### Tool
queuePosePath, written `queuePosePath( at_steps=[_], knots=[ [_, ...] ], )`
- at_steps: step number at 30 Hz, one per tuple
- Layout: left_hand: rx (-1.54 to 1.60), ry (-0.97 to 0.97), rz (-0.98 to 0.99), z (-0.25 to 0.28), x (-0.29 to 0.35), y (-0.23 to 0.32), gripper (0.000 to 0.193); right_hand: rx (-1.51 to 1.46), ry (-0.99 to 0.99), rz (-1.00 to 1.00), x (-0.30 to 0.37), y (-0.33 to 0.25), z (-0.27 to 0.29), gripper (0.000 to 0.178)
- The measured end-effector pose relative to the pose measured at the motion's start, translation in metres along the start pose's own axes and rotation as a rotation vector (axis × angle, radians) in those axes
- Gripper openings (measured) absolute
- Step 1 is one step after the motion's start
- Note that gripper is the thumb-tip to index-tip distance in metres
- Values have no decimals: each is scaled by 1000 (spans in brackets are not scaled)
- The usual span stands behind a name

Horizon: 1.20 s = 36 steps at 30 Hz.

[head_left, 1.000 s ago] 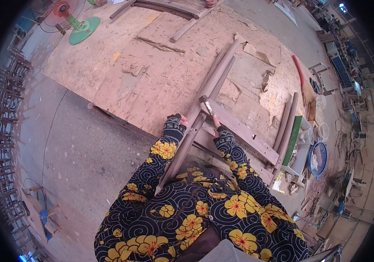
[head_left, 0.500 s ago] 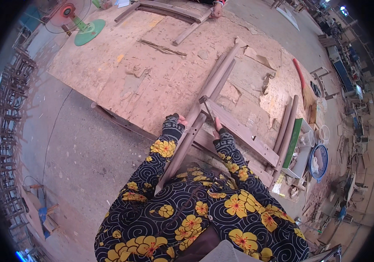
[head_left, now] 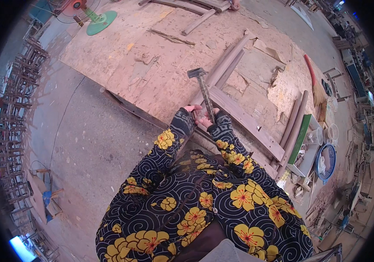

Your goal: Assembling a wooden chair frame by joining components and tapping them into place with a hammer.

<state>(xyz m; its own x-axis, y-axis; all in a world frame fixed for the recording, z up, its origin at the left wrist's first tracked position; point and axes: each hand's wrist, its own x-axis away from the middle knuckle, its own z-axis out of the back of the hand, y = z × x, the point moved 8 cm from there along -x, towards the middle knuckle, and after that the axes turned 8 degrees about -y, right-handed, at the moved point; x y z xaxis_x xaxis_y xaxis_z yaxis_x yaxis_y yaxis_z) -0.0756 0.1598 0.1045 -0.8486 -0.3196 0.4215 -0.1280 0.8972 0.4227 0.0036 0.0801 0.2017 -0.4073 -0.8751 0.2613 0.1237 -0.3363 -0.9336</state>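
Note:
My right hand (head_left: 207, 119) is closed round the handle of a hammer (head_left: 204, 92), whose dark head points away from me above the table. Right beside it, my left hand (head_left: 191, 108) is at the joint of a brown wooden chair frame (head_left: 247, 121), with its fingers bent close together. Whatever lies between those fingers is too small to make out. The frame rests on the table's near edge, with one long leg (head_left: 229, 60) reaching away from me. Both forearms hide part of the near rail.
Worn cardboard covers the table (head_left: 121, 65). A green-based fan (head_left: 102, 22) stands far left. Another chair frame (head_left: 204, 22) lies at the far edge, with another person's hand (head_left: 235, 5) on it. At right are a green-edged box (head_left: 300, 139), a blue basket (head_left: 317, 163) and a red-handled broom (head_left: 310, 70).
My hands have come together at the frame's joint. The hammer's head has swung up off the frame and now shows more fully. The whole view has shifted slightly.

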Motion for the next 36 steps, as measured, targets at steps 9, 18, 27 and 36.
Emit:
queuePosePath(
  at_steps=[9, 18, 27, 36],
  knots=[
    [-465, -99, -218, -22, 11, 0, 32, -92, 7, 60, -11, 25, -3, 26],
    [-525, -156, -158, -13, 13, 12, 42, 322, 120, 118, -16, 38, -8, 26],
    [-520, -56, -177, 12, 19, 26, 29, 313, 55, 209, -25, 39, -18, 21],
    [-343, 299, -415, 98, 39, 61, 23, 492, -32, -80, -47, 99, 7, 30]
  ],
)
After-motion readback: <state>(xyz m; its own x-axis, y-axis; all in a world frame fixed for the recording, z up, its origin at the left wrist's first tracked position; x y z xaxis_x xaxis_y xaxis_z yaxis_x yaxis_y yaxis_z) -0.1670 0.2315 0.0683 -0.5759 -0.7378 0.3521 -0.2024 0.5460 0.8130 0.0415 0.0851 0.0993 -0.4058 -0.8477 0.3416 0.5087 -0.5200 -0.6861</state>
